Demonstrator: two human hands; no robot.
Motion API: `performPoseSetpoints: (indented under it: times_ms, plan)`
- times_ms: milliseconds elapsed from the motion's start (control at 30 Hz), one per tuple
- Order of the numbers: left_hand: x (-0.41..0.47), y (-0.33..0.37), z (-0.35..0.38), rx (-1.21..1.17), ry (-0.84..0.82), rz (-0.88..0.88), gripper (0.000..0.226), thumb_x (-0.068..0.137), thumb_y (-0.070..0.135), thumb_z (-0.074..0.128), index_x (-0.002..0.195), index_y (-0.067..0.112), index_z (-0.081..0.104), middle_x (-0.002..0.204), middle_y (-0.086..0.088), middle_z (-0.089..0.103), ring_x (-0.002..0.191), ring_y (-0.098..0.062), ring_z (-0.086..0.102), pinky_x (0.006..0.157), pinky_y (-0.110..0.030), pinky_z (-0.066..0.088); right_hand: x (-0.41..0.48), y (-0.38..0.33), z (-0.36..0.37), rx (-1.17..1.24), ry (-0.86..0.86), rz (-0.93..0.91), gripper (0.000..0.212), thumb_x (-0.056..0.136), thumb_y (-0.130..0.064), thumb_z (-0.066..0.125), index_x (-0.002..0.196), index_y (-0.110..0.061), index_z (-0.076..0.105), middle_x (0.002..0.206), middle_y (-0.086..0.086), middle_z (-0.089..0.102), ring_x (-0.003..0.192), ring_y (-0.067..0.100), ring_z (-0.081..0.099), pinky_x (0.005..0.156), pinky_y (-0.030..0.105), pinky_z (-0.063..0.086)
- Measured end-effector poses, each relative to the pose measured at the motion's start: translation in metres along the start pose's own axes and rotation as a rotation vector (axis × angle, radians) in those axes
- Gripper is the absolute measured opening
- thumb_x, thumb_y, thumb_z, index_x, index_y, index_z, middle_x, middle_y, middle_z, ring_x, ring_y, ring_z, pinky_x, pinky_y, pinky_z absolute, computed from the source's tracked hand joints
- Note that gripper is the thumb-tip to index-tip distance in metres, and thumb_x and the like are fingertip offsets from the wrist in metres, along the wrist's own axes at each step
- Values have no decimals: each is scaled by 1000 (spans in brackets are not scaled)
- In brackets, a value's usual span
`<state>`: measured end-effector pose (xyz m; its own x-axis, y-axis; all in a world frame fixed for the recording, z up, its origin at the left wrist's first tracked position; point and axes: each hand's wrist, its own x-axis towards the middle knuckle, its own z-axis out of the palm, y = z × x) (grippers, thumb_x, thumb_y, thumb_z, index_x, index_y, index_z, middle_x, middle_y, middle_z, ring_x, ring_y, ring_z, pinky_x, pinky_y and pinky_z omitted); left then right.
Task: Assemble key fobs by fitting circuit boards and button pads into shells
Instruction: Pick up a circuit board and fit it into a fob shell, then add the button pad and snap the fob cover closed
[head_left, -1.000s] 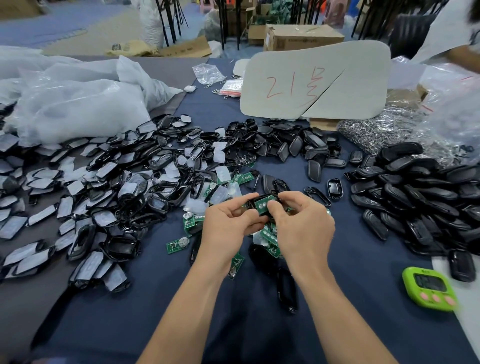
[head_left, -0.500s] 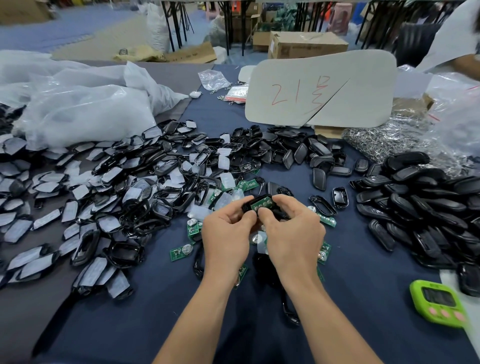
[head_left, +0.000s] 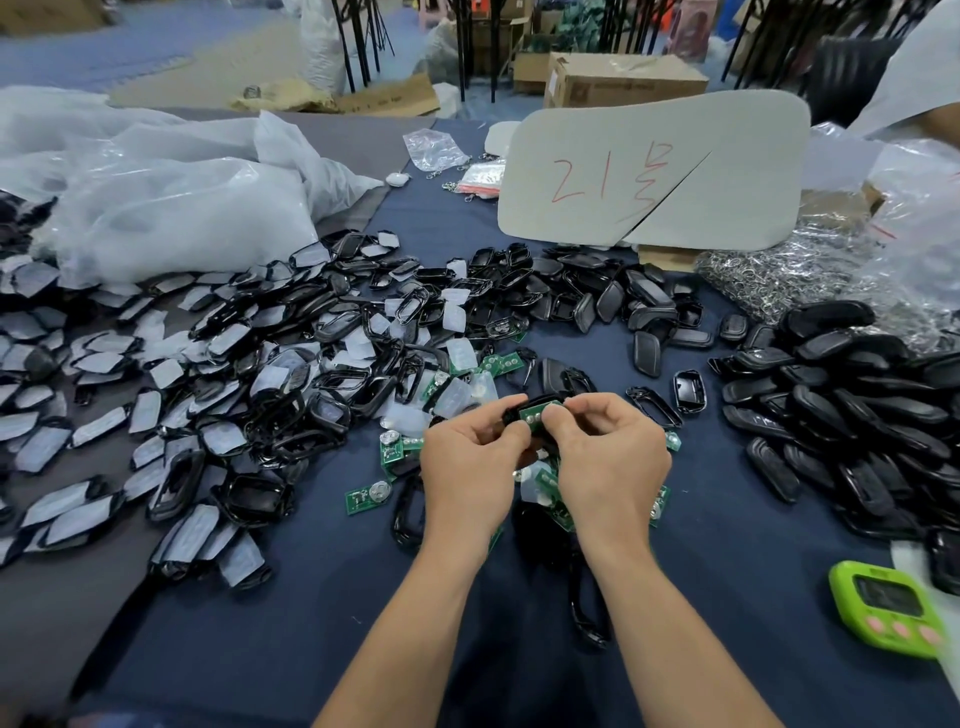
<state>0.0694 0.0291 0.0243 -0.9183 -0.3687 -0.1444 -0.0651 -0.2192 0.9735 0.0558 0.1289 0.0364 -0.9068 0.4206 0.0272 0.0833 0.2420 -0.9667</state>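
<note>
My left hand (head_left: 470, 465) and my right hand (head_left: 608, 457) meet over the middle of the table and together pinch a black key fob shell (head_left: 519, 410) with a green circuit board (head_left: 536, 413) lying in it. Both thumbs press on the board. Loose green circuit boards (head_left: 366, 498) lie on the blue cloth around and under my hands. Clear button pads (head_left: 460, 353) are mixed into the pile just beyond. Black shell halves (head_left: 647, 353) lie scattered behind my hands.
A big heap of black frames with white film (head_left: 208, 364) fills the left. Finished black fobs (head_left: 857, 395) pile up at the right. A green timer (head_left: 891, 608) sits near the right edge. A grey card (head_left: 727, 166), key rings (head_left: 763, 275) and plastic bags (head_left: 171, 218) stand behind.
Both hands stay on the same shell and board. My thumbs have closed in over the board, and the view has shifted slightly.
</note>
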Motion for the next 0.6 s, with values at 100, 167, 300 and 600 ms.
performPoseSetpoints:
  times_ms: [100, 167, 300, 600]
  plan:
    - [0, -2, 0, 28, 13, 14, 34, 88, -4, 71, 96, 26, 82, 84, -8, 81, 77, -24, 79, 72, -31, 64, 1, 2, 1, -10, 1, 8, 16, 75, -28, 86, 70, -29, 72, 64, -25, 70, 63, -3, 69, 74, 34, 61]
    - [0, -3, -1, 63, 24, 35, 29, 86, 0, 76, 92, 27, 84, 81, -7, 81, 76, -27, 79, 74, -36, 65, 1, 4, 2, -23, -4, 2, 16, 73, -29, 87, 69, -29, 72, 64, -25, 70, 63, -3, 69, 74, 33, 61]
    - [7, -1, -7, 74, 15, 9, 42, 86, -5, 74, 78, 35, 84, 73, -10, 79, 65, -28, 78, 60, -32, 63, 3, 9, 1, 24, -139, 10, 19, 75, -21, 84, 85, -30, 71, 74, -21, 75, 66, 1, 72, 65, 25, 60]
    - [25, 1, -16, -21, 27, 2, 38, 96, -3, 65, 86, 29, 83, 81, -3, 79, 72, -14, 73, 67, -24, 60, 21, 1, 27, 222, -341, 111, 14, 78, -6, 85, 75, -19, 80, 65, 6, 75, 49, 15, 65, 48, 23, 50]
